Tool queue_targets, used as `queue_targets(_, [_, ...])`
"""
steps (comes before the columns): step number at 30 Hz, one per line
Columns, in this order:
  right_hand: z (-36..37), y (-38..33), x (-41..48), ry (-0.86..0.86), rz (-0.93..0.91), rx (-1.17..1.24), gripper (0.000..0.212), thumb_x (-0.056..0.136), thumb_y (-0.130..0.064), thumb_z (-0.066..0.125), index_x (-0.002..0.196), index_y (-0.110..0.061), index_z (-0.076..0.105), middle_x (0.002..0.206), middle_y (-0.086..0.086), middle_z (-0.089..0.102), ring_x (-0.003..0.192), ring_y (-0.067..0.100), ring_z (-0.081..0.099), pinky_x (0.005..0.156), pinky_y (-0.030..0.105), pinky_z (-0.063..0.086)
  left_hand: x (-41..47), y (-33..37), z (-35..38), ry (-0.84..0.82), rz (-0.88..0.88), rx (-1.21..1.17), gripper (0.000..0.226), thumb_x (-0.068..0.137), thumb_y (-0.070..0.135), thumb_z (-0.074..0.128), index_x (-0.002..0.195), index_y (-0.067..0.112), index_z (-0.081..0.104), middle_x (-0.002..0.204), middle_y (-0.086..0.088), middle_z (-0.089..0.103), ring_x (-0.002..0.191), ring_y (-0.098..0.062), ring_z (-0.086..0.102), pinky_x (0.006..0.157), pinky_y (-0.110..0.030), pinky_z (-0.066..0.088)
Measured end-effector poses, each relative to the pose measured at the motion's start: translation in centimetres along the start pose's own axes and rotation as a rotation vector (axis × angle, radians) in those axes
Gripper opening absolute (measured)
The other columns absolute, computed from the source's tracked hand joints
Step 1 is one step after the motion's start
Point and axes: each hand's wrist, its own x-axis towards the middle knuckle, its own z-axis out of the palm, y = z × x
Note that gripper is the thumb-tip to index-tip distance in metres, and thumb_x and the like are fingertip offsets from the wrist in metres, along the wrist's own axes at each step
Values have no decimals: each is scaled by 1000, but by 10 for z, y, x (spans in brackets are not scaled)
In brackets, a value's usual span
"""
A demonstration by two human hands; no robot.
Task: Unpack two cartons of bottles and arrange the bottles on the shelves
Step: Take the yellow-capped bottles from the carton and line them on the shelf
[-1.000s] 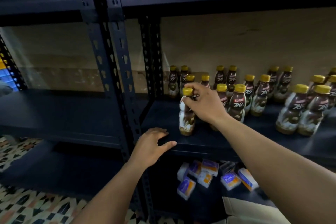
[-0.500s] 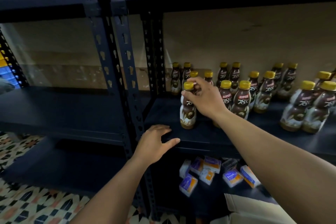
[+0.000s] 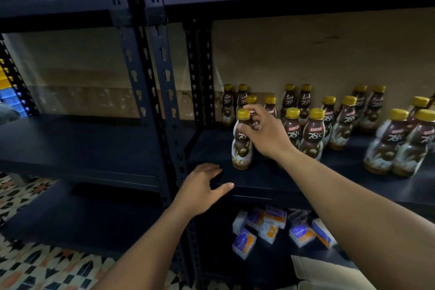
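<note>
A brown coffee bottle with a yellow cap (image 3: pixel 241 146) stands upright near the front of the dark shelf (image 3: pixel 266 179). My right hand (image 3: pixel 264 134) is at its neck, thumb and fingers curled round the upper part. Behind and to the right, several like bottles (image 3: pixel 314 134) stand in pairs, with a further pair (image 3: pixel 397 146) at the far right. My left hand (image 3: pixel 202 189) rests flat on the shelf's front edge, fingers spread, holding nothing.
Dark metal uprights (image 3: pixel 164 106) divide this bay from the bare left shelf (image 3: pixel 77 146). Small white, purple and orange packets (image 3: pixel 270 228) lie on the lower shelf. A beige carton flap (image 3: pixel 322 271) shows at the bottom right. Patterned floor tiles (image 3: pixel 35 263) lie at the lower left.
The bottle has settled upright on the shelf and my right hand has loosened and slid a little toward its neck. My left hand has stayed on the shelf edge.
</note>
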Motion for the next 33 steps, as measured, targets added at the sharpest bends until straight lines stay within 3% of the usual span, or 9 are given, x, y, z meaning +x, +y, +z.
queue_targets(12, [-7,-3,1,-42,5,-51,47,95,-35,68,139,-38,51,120,-9,62,109,10,62,99,34,52,1,-1,0,-13,-30,22,71,88,65,60,143,21,56,150,10,48,141,-4,35,108,-13,20])
queue_targets(25, [-3,-6,2,-67,-13,-30,38,96,-31,68,130,-38,55,108,-15,59,104,7,61,96,34,53,1,1,1,-16,-35,46,70,90,65,58,144,22,54,151,11,46,142,-4,32,109,-14,17])
queue_targets(29, [3,-7,7,-66,-9,-17,38,94,-33,71,128,-38,55,117,-6,65,111,14,63,100,41,53,1,1,1,-15,-33,53,70,90,66,57,144,23,53,152,11,45,143,-3,31,109,-15,17])
queue_targets(33, [7,-11,9,-88,-11,-23,40,94,-32,71,131,-35,54,111,-10,60,113,16,63,103,42,51,1,2,-1,-17,-16,55,69,90,65,57,143,21,55,151,10,46,142,-4,33,109,-15,18])
